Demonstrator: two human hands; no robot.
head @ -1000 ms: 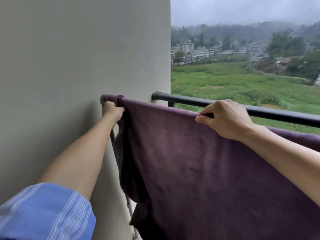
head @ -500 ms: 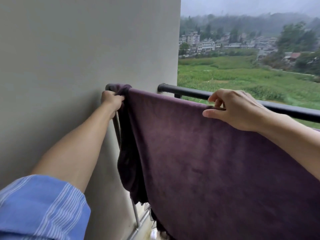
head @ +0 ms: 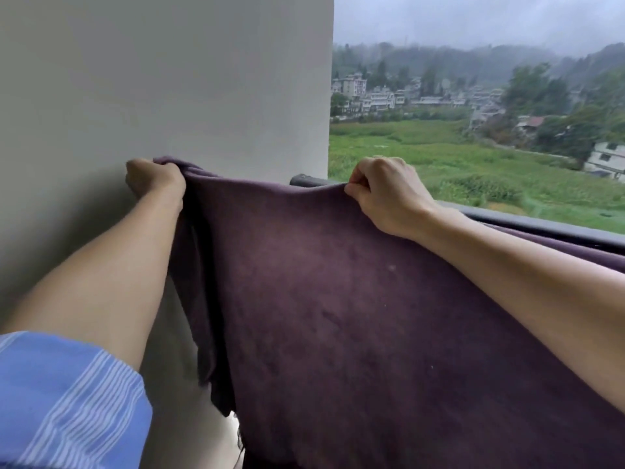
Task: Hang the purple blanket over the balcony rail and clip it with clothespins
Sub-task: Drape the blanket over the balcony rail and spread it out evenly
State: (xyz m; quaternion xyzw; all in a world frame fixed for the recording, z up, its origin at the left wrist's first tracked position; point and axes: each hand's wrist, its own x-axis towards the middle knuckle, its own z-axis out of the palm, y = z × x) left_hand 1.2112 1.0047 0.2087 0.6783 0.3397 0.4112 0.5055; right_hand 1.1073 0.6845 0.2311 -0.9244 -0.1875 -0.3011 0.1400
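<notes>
The purple blanket (head: 338, 299) hangs in front of me, its top edge raised between my two hands. My left hand (head: 154, 177) grips the blanket's left corner close to the wall. Further right, my right hand (head: 385, 194) pinches the top edge with curled fingers. The dark balcony rail (head: 527, 221) runs behind the blanket and slopes down to the right; its left part is hidden by the cloth. No clothespins are in view.
A plain grey wall (head: 169, 79) fills the left half, right beside my left hand. Beyond the rail lie a green field and distant houses. A strip of floor shows under the blanket's lower left corner.
Both hands have lifted the blanket's top edge up off the inner rail. The left corner, wrapped round the rail end before, is now bunched in my left hand.
</notes>
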